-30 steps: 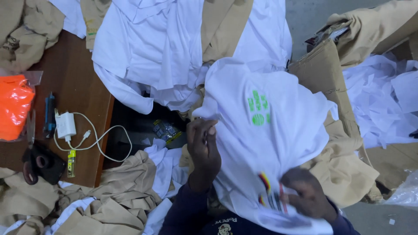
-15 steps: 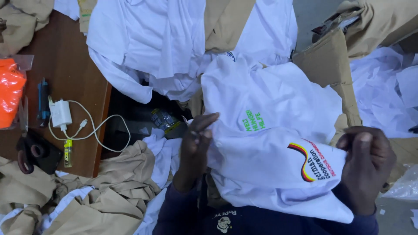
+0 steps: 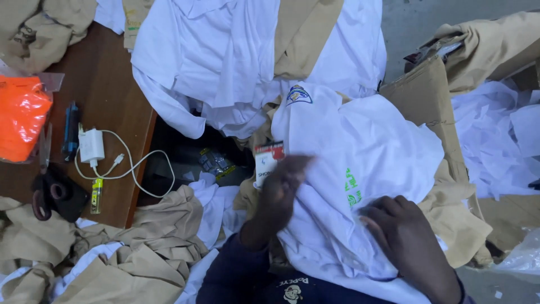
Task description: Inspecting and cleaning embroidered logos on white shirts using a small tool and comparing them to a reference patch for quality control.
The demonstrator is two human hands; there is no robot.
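A white shirt with small green print and a coloured badge near its top lies spread over my lap and a cardboard box. My left hand, blurred, pinches a small white and red paper tag at the shirt's left edge. My right hand rests palm down on the shirt's lower part, pressing the fabric. Dark blue sleeves cover both my forearms.
A pile of white shirts and tan garments surrounds me. On the brown table at left lie a white charger with cable, scissors, a blue pen and an orange bag. A cardboard box stands at right, white scraps beyond it.
The shirt has been turned and laid flatter, so the green print now faces up near the middle. My right hand moved from the shirt's right edge down onto it; my left took the tag.
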